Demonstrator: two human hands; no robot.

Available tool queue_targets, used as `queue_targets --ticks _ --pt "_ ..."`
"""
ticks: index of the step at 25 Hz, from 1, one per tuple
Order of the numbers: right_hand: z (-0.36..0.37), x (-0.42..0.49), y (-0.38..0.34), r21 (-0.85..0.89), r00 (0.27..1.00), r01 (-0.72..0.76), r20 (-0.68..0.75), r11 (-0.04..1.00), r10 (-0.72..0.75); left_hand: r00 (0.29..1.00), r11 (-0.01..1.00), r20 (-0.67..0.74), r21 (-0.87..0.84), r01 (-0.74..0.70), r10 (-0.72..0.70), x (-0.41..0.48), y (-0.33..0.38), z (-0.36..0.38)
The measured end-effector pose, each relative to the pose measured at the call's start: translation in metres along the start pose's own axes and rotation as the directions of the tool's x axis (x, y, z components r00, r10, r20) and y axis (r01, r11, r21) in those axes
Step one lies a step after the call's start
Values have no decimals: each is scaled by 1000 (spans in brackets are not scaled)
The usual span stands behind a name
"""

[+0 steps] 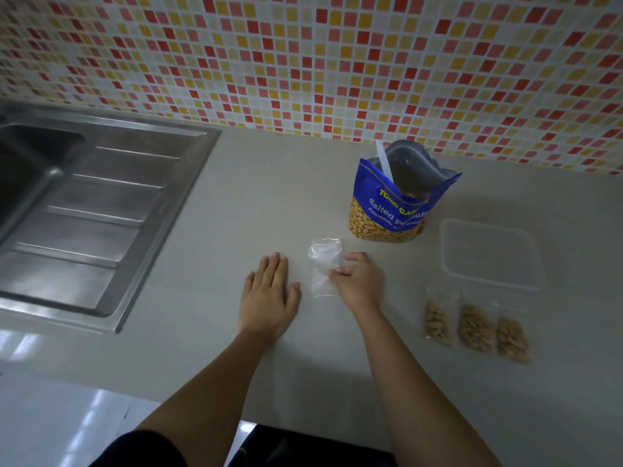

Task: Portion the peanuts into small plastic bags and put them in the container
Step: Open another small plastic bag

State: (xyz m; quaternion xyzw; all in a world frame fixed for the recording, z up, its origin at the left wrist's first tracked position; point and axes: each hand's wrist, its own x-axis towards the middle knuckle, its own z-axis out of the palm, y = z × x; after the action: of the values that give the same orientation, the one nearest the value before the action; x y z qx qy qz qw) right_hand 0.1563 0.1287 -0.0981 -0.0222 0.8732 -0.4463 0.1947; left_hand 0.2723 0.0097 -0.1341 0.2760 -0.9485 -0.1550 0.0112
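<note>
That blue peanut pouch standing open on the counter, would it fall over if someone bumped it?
Probably not easily: the peanut pouch looks full at its base, so it likely sits bottom-heavy. Its open top sags, so the walls seem floppy and would likely crumple if gripped high.

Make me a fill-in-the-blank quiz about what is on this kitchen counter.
1. On the counter, ____ filled peanut bags lie in front of the clear container.
2. The right hand pinches a small plastic bag that is ____ of peanuts.
3. A white spoon stands in the open blue pouch labelled Salted ____.
4. The left hand lies flat between that bag and the steel ____.
Missing words: three; empty; Peanuts; sink.
</note>
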Motion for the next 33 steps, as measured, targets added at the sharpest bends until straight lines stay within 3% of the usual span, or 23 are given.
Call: queue_targets --ticks 2,6,9,12,15,17,21,25,27,29,30,31,33 --pt "1 -1 5 153 999 -54 9 987 53 1000 999 -10 -47 0 0 0 -2 -1" --pt "2 -2 13 260 997 -82 36 962 75 997 956 -69 -293 12 -34 2 -5 -6" --pt "6 -4 15 353 994 -94 80 931 70 974 780 -105 -618 96 -202 6 9 -19" --pt "7 -6 11 433 989 -108 137 895 53 980 696 19 -701 153 -196 9 28 -29" --pt "7 -6 11 472 981 -144 181 870 64 979 690 47 -702 175 -200 13 35 -27" --pt "6 -5 16 425 988 -133 126 895 88 979 709 52 -682 179 -197 15 37 -26" --pt "-10 -8 28 361 994 -108 13 926 111 992 859 14 -499 117 -127 17 37 -18" --pt "-33 -16 33 435 996 -87 40 896 77 993 945 24 -305 118 -116 14 44 -17" --pt "-45 -20 36 435 997 -71 39 898 59 994 990 -85 -129 55 -66 11 42 -18" --pt "-58 -25 37 405 999 -39 28 913 31 950 996 -311 -78 -47 20 13 39 -21" --pt "-62 -28 37 388 999 -20 31 921 8 939 975 -343 -204 -87 12 15 42 -27" --pt "-66 -31 36 366 999 -4 44 930 -14 959 909 -283 -405 -97 -24 18 48 -36" --pt "-70 -38 33 331 995 27 79 943 -56 1000 675 21 -738 15 0 23 63 -51"
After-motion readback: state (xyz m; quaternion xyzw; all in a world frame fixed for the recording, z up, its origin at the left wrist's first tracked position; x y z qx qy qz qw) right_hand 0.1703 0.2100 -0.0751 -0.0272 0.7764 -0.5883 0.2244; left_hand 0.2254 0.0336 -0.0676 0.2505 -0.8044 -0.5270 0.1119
